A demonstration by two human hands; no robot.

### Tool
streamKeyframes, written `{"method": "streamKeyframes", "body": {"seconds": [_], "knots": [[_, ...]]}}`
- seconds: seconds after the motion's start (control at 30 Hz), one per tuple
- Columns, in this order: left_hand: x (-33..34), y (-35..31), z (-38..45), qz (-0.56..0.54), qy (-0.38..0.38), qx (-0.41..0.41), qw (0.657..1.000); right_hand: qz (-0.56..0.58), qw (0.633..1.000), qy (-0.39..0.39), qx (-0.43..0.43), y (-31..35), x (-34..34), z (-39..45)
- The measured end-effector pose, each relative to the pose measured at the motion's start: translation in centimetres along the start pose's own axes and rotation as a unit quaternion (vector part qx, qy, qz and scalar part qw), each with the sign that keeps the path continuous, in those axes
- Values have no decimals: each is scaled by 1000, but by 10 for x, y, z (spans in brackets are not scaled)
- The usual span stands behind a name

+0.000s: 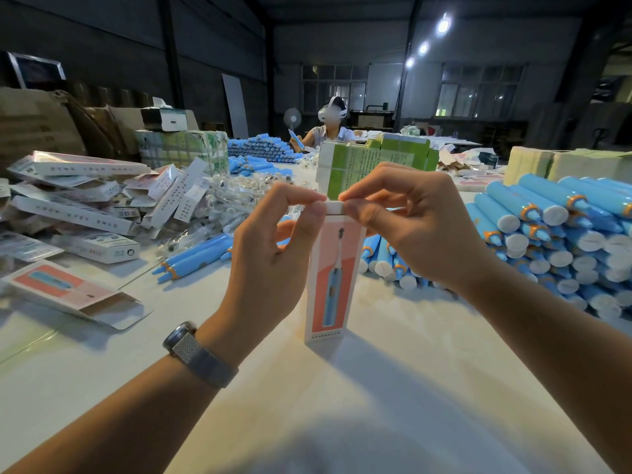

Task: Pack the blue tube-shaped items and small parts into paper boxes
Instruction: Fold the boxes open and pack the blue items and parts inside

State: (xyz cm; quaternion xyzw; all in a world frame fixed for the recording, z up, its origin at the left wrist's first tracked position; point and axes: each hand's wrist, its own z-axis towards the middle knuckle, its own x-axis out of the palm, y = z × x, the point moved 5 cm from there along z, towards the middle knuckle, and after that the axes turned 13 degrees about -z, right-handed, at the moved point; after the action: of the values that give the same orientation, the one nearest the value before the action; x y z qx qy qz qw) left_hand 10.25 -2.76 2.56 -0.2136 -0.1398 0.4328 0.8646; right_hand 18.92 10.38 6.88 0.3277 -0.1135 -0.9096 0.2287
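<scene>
**Inspector:** Your paper box (333, 278) stands upright at the table's (342, 405) near middle. Left hand (273, 248) and right hand (403, 227) both pinch its top flap (334, 206).

**Operator:** Advice?

**Inspector:** Tuck it squarely and steady the box. Farther out, blue tubes (554, 234) crowd the right edge; flat boxes (85, 206) and bagged parts (236, 193) lie left.
</scene>
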Motion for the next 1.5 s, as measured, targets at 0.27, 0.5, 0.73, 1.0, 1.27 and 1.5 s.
{"method": "streamKeyframes", "body": {"seconds": [0.27,0.5,0.73,1.0,1.27,1.5], "knots": [[-1,1,1,13,42,35,998,29,999,40,5,-3,-3,4],[1,-1,0,-18,49,29,998,2,997,76,-29,2,-9,6],[0,2,0,2,49,31,998,2,995,101,-21,1,-11,6],[-1,8,-1,-23,65,29,997,-37,992,103,-65,4,-8,6],[-3,11,-3,-39,56,13,998,35,997,71,-2,-9,-6,3],[-2,13,-2,-27,46,24,998,45,998,52,-15,-12,-4,1]]}}
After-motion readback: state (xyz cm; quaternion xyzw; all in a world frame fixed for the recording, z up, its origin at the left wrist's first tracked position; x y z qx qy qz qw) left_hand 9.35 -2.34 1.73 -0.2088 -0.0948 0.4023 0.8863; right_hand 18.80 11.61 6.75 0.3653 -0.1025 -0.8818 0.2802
